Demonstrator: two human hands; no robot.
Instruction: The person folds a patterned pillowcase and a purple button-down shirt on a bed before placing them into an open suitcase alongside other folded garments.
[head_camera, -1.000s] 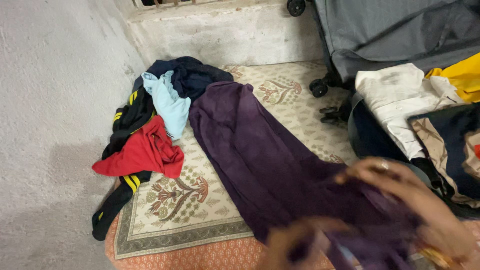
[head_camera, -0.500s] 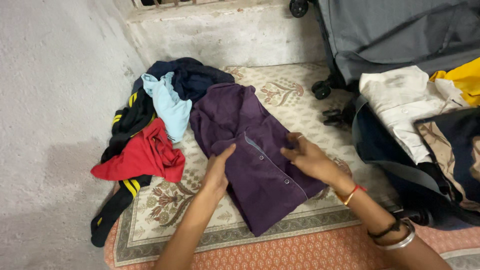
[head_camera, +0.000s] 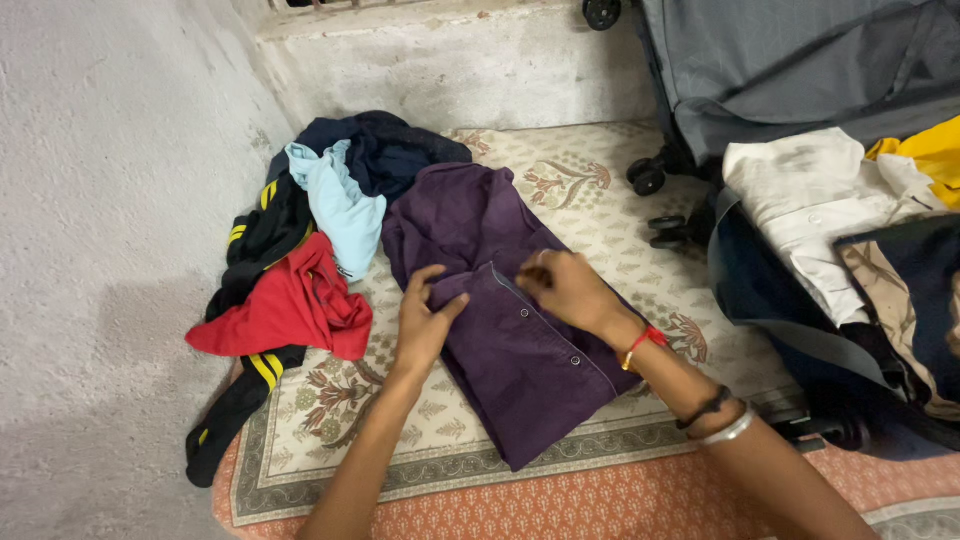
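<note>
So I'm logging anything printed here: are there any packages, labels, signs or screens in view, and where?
None show: only the purple shirt under the left hand and right hand, a clothes pile, a patterned mat and an open suitcase.

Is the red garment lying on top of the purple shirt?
No, the red garment lies left of the purple shirt, apart from it.

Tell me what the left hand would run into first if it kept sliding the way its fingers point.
Probably more of the dark purple buttoned shirt it rests on, then the right hand; depth is uncertain.
</note>
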